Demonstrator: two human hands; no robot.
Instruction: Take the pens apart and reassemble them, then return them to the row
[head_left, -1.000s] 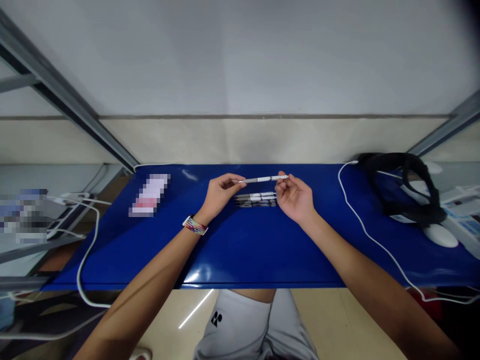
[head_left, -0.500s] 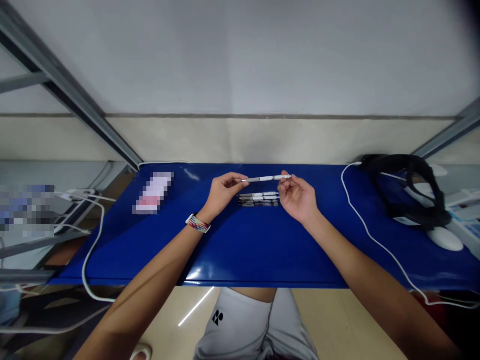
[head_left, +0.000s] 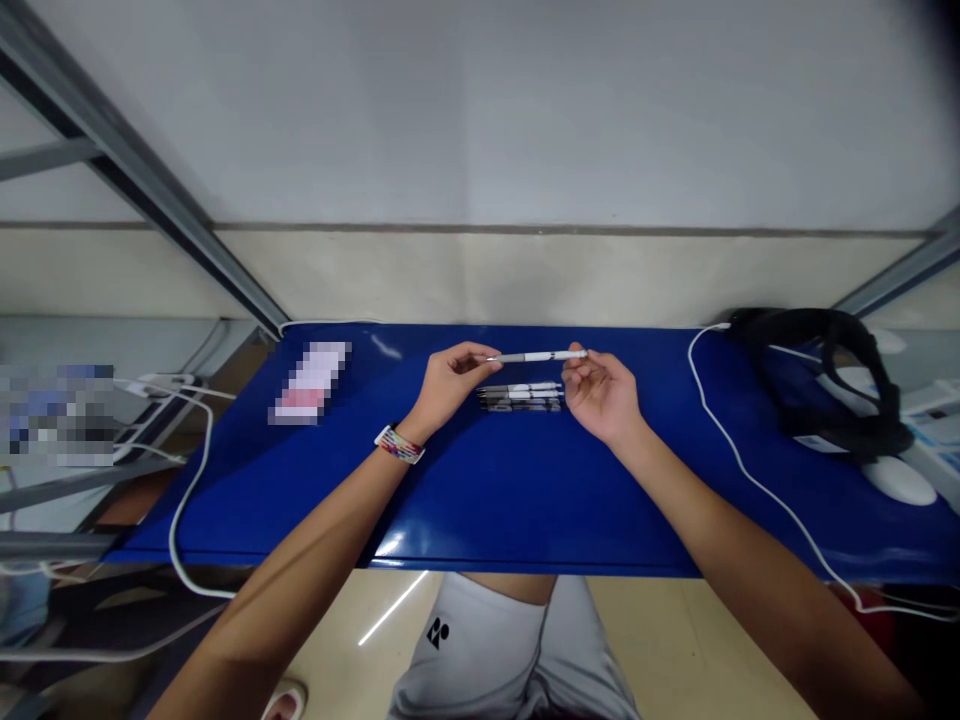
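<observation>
A white and grey pen point(head_left: 538, 356) is held level between my two hands, above the blue tabletop point(head_left: 480, 500). My left hand point(head_left: 455, 383) pinches its pointed, metallic end between thumb and fingers. At the other end, my right hand point(head_left: 602, 393) is closed on the white tip with thumb and fingertips, palm turned partly up. Just below the held pen, several similar pens point(head_left: 520, 396) lie side by side on the table, nearly parallel to it. A multicoloured band point(head_left: 400, 444) circles my left wrist.
A blurred-out phone-like rectangle point(head_left: 311, 383) lies at the table's left. On the right rests a black headset with a strap point(head_left: 825, 390), beside a white rounded device point(head_left: 900, 481). White cables point(head_left: 739, 455) run along both sides. Grey metal posts point(head_left: 180, 200) flank the table.
The pen stays in both hands, almost level as before. The whole view has shifted very slightly; the pens on the table lie as they did.
</observation>
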